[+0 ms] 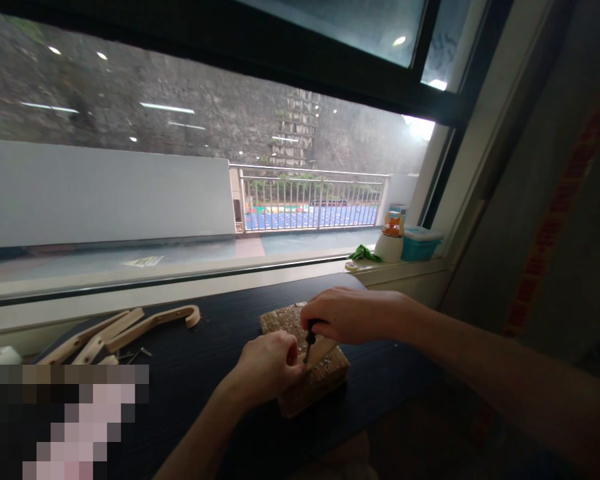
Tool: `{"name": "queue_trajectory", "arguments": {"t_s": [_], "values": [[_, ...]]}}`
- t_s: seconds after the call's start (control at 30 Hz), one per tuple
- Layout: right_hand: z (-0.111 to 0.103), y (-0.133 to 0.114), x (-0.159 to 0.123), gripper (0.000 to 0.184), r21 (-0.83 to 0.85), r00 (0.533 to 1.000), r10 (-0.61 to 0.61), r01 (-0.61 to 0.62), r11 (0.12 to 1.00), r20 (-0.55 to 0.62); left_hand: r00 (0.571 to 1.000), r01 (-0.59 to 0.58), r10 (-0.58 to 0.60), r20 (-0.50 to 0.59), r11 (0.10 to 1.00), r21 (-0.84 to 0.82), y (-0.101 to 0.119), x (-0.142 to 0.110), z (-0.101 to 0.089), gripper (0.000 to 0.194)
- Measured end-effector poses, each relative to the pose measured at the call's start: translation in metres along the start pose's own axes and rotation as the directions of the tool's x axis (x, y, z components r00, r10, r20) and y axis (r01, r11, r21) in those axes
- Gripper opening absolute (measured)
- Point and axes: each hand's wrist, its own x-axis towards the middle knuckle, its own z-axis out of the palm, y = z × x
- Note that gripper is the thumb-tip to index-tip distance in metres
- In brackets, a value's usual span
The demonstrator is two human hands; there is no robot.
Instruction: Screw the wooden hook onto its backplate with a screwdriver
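Observation:
My right hand is closed around the black handle of a screwdriver, which points steeply down. Close to its tip, my left hand is pinched shut; what lies between the fingers is hidden. Both hands are over a brown, rough-topped block, which lies on the dark table. A light wooden piece shows on top of the block, partly covered by my hands.
Curved wooden pieces lie at the table's left, with several small screws beside them. On the windowsill stand a white bottle with an orange top, a green cloth and a teal box. The window runs behind the dark table.

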Motion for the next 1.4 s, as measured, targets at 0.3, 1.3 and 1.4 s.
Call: {"name": "queue_trajectory", "arguments": {"t_s": [0.3,1.3,1.4], "values": [[0.005,-0.003,0.005,0.026,-0.057,0.998,0.065,-0.065,0.996,-0.007,0.99,-0.139,0.103,-0.096,0.835,-0.532,-0.025,-0.01,0.025,0.028],[-0.007,-0.013,0.007,0.029,-0.133,0.992,0.098,-0.087,0.987,0.082,0.981,-0.186,0.171,-0.095,0.66,-0.728,-0.037,-0.009,0.03,0.017],[-0.01,-0.014,0.006,0.034,-0.139,0.994,0.091,-0.082,0.987,0.057,0.981,-0.18,0.173,-0.087,0.654,-0.735,-0.037,-0.01,0.029,0.016]]}}
